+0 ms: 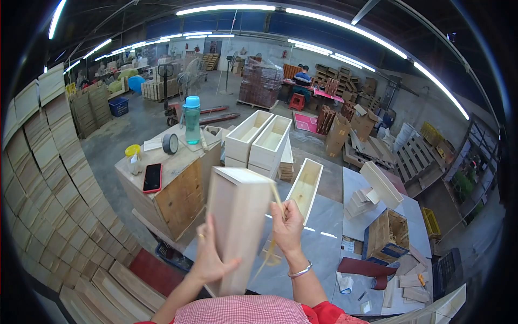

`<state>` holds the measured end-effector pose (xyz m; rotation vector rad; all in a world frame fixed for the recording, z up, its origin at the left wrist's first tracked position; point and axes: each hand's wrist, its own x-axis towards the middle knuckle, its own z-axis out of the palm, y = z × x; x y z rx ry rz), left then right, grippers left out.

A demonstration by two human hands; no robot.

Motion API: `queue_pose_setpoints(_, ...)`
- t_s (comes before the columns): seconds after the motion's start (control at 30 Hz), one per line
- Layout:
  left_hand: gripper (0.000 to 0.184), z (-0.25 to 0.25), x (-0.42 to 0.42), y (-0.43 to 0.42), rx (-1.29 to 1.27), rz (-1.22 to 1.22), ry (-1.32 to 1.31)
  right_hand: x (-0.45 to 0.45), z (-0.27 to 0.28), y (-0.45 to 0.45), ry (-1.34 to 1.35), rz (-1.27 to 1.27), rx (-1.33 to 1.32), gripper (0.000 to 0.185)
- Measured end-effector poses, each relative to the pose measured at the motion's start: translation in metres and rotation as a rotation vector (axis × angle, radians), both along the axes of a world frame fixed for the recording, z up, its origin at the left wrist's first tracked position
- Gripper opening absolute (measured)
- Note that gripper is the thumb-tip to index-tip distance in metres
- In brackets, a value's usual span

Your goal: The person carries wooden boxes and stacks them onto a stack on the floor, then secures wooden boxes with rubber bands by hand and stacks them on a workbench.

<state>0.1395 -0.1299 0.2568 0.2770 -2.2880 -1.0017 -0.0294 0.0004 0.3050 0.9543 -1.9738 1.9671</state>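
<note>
In the head view, the left hand [216,256] clasps a pale wooden box [237,216] over the grey table's [319,256] near edge, long axis almost upright. Just right of the box, the right hand [288,224] pinches a thin yellowish strip [275,193] by its upper half.

The long, pale, rectangular wooden box [251,232] is blurring and hiding part of the flat grey tabletop [325,258]. The thin yellowish strip [277,197] in the bare right hand [287,224] is blurring too. Print on 1 small white paper sheet [348,246] is appearing too small to read.
</note>
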Motion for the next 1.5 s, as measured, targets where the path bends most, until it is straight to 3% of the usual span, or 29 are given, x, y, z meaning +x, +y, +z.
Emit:
queue_pose_setpoints(0.13, 0.131, 0.005, -0.012, 0.018, -0.005, -0.187, -0.030, -0.040, -0.003, 0.017, 0.014, -0.181, -0.156, 0.036)
queue_pose_setpoints(0.2, 0.115, 0.001, -0.009, 0.021, -0.050, -0.231, 0.067, -0.081, -0.025, 0.031, -0.027, -0.280, -0.165, 0.039)
queue_pose_setpoints(0.27, 0.103, -0.030, -0.005, -0.011, -0.197, -0.209, 0.119, -0.115, -0.077, 0.067, 0.005, -0.618, 0.038, 0.039)
queue_pose_setpoints(0.33, 0.080, -0.020, 0.031, -0.067, 0.744, -0.288, 0.459, -0.116, -0.095, 0.106, -0.051, -0.631, 0.108, 0.035)
queue_pose_setpoints(0.37, 0.080, 0.029, 0.027, -0.054, 0.973, -0.113, 0.760, -0.116, -0.101, 0.114, -0.088, -0.636, 0.137, 0.034)
queue_pose_setpoints(0.4, 0.073, 0.032, 0.030, -0.083, 1.052, 0.008, 0.995, -0.112, -0.101, 0.119, -0.075, -0.567, 0.216, 0.032)
queue_pose_setpoints(0.43, 0.066, 0.025, 0.049, -0.125, 1.040, -0.128, 1.102, -0.105, -0.098, 0.128, -0.076, -0.515, 0.290, 0.031)
queue_pose_setpoints(0.57, 0.045, 0.068, 0.022, -0.112, 1.059, -0.501, 0.966, -0.111, -0.096, 0.193, -0.030, -0.540, 0.443, 0.030)
queue_pose_setpoints(0.7, 0.044, -0.002, -0.008, -0.091, 1.150, -0.381, 0.705, -0.178, -0.060, 0.292, 0.064, -0.836, 0.520, 0.022)
queue_pose_setpoints(0.8, 0.044, -0.027, -0.036, -0.072, 1.217, -0.317, 0.575, -0.251, -0.031, 0.377, 0.168, -1.135, 0.534, 0.024)
queue_pose_setpoints(0.83, 0.043, -0.024, -0.053, -0.066, 1.236, -0.326, 0.543, -0.281, -0.030, 0.414, 0.125, -1.267, 0.705, 0.026)
queue_pose_setpoints(0.87, 0.043, -0.017, -0.073, -0.060, 1.256, -0.346, 0.522, -0.305, -0.028, 0.444, 0.119, -1.277, 0.700, 0.030)
queue_pose_setpoints(0.93, 0.043, 0.010, -0.125, -0.048, 1.290, -0.413, 0.475, -0.357, -0.047, 0.514, -0.091, -1.213, 1.071, 0.025)
queue_pose_setpoints(1.0, 0.042, 0.033, -0.179, -0.034, 1.324, -0.487, 0.418, -0.339, -0.029, 0.488, -0.373, -1.339, 1.167, 0.041)
queue_pose_setpoints(1.07, 0.042, 0.049, -0.231, -0.017, 1.378, -0.567, 0.344, -0.371, -0.060, 0.476, -0.105, -1.377, 1.113, 0.050)
queue_pose_setpoints(1.1, 0.042, 0.055, -0.256, -0.007, 1.409, -0.603, 0.303, -0.375, -0.074, 0.439, 0.067, -1.235, 0.860, 0.046)
queue_pose_setpoints(1.13, 0.041, 0.057, -0.278, 0.002, 1.439, -0.634, 0.265, -0.329, -0.042, 0.359, -0.038, -0.787, 0.495, 0.042)
queue_pose_setpoints(1.17, 0.041, 0.056, -0.297, 0.012, 1.474, -0.657, 0.228, -0.290, -0.030, 0.297, -0.149, -0.478, 0.340, 0.041)
queue_pose_setpoints(1.2, 0.041, 0.052, -0.315, 0.022, 1.513, -0.679, 0.194, -0.284, -0.066, 0.253, 0.065, -0.304, 0.278, 0.044)
queue_pose_setpoints(1.23, 0.041, 0.046, -0.330, 0.032, 1.557, -0.706, 0.170, -0.241, -0.052, 0.206, -0.042, -0.116, 0.289, 0.053)
queue_pose_setpoints(1.3, 0.040, 0.035, -0.354, 0.045, 1.636, -0.778, 0.113, -0.213, -0.058, 0.144, -0.264, 0.291, -0.088, 0.076)
queue_pose_setpoints(1.4, 0.044, 0.023, -0.375, 0.044, 1.752, -0.895, -0.014, -0.204, -0.035, 0.111, -0.172, 0.337, -0.198, 0.079)
queue_pose_setpoints(1.5, 0.049, 0.033, -0.370, 0.035, 1.441, -0.510, -0.125, -0.199, -0.030, 0.100, -0.349, 0.294, -0.297, 0.082)
